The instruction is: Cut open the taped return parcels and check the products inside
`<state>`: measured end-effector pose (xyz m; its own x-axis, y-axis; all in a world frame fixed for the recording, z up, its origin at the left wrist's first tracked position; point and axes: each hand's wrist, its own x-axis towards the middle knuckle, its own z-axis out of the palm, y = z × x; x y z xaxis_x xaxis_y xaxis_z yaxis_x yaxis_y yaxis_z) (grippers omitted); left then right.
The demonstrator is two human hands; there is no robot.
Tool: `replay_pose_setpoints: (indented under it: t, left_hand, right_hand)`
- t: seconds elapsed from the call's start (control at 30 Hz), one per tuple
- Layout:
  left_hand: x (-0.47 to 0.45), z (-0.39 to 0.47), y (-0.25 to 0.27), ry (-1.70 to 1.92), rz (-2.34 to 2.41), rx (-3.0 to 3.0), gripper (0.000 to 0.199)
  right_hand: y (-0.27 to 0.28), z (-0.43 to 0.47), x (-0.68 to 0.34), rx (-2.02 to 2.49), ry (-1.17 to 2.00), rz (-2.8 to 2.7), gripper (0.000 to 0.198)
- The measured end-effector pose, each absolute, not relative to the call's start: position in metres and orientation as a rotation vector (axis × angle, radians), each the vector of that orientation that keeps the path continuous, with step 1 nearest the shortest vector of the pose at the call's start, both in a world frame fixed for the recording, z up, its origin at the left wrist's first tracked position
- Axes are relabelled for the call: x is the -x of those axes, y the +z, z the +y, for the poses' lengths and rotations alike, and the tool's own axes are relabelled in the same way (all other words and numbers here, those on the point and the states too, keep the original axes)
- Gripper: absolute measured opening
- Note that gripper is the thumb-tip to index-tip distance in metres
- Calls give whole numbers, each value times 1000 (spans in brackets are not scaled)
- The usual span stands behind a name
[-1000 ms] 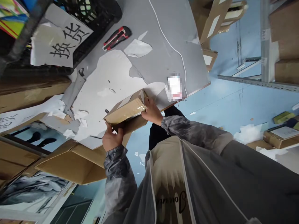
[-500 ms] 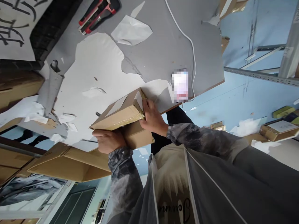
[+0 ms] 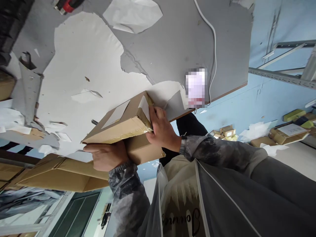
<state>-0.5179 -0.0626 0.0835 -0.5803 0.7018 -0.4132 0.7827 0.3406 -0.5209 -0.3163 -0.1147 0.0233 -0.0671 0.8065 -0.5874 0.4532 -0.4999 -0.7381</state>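
A brown cardboard box (image 3: 112, 128) with a white label on top is tilted at the table's front edge, one flap (image 3: 145, 149) hanging down toward me. Clear tape runs along its near edge. My right hand (image 3: 164, 128) grips the box's right end, thumb below and fingers over the corner. At the left end my left hand (image 3: 108, 156) is closed around the lower edge, with some fingers hidden under the box.
Torn white paper (image 3: 84, 56) covers much of the grey table (image 3: 170, 42). A blurred-out phone (image 3: 196, 87) lies beside a white cable (image 3: 214, 56). Red-black tool (image 3: 67, 6) sits at the far edge. A large open carton (image 3: 61, 174) stands below left.
The view has shifted, so the tabletop things appear farther left and higher. Both hands keep their hold on the box, whose left end sits slightly lower and farther left in view.
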Motion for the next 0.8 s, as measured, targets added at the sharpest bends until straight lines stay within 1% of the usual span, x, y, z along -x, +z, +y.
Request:
replay_pose_setpoints:
  t: [0.1,0.23,0.33,0.5,0.57,0.6,0.67,0.73,0.8]
  left_hand:
    - [525,-67,81,-1094,2391,-1478,107]
    - [531,-69,80,-1094,2307,-1504,101]
    - [531,-67,80,-1041,2330,-1408,89]
    - [536,-62,85,-832,2281,-1327,52]
    - [539,-58,87,-782,2217,-1324,44]
    - [540,-55,89,-775,2188,-1320,42]
    - [542,-47,90,-780,2151,-1291,47]
    - [543,-37,89,-776,2135,-1254,57]
    - [543,-25,84,-757,2128,-1229,70]
  right_hand:
    - [21,-115,316,1899,1577,-1362,119]
    - [13,-116,313,1899,1549,-1372,115]
    - [0,-119,308,1879,1543,-1371,111]
    - [-23,-116,300,1857,1577,-1386,103]
    - [-28,-111,296,1859,1584,-1374,100]
    - [-30,-108,293,1868,1590,-1362,98]
    - [-31,-102,287,1897,1620,-1344,92]
    - [-32,-97,281,1929,1663,-1347,86]
    - [-32,-94,276,1934,1652,-1382,83]
